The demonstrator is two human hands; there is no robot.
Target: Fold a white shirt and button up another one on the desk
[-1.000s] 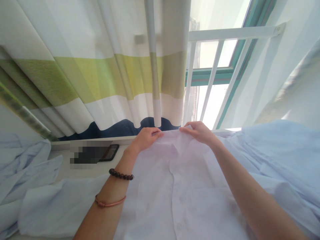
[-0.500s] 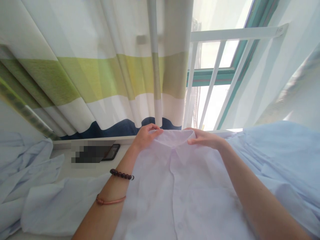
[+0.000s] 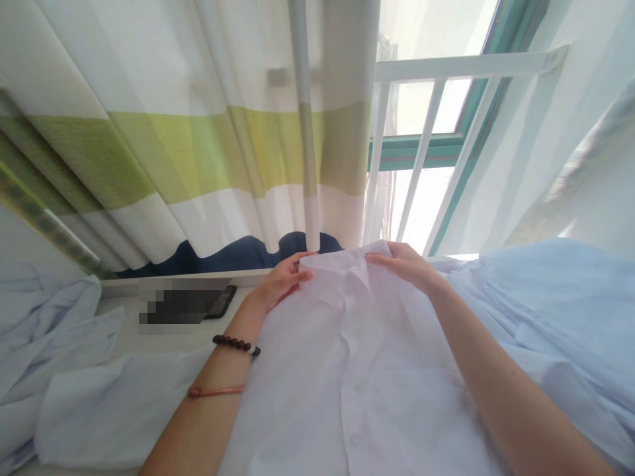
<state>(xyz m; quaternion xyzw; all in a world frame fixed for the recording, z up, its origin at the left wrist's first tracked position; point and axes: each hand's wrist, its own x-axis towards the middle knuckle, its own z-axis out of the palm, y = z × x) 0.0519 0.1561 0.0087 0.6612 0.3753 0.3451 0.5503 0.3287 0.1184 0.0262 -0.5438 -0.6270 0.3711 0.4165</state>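
A white button-front shirt lies spread out in front of me, its collar at the far end. My left hand pinches the collar's left side between thumb and fingers. On the right side, my right hand grips the collar the same way, its fingers partly hidden behind the cloth. The collar is lifted and creased between both hands. Down the middle runs the button placket. The shirt's left sleeve stretches out beneath my left forearm.
A phone, partly blurred out, lies on the white surface at left. Crumpled pale shirts are heaped at far left, and light-blue garments at right. Behind hang a white-and-green curtain and a white railing before the window.
Both hands have shifted on the collar, the left slightly left and down, the right slightly up. The collar has gone from lying spread with its points showing to being raised and folded.
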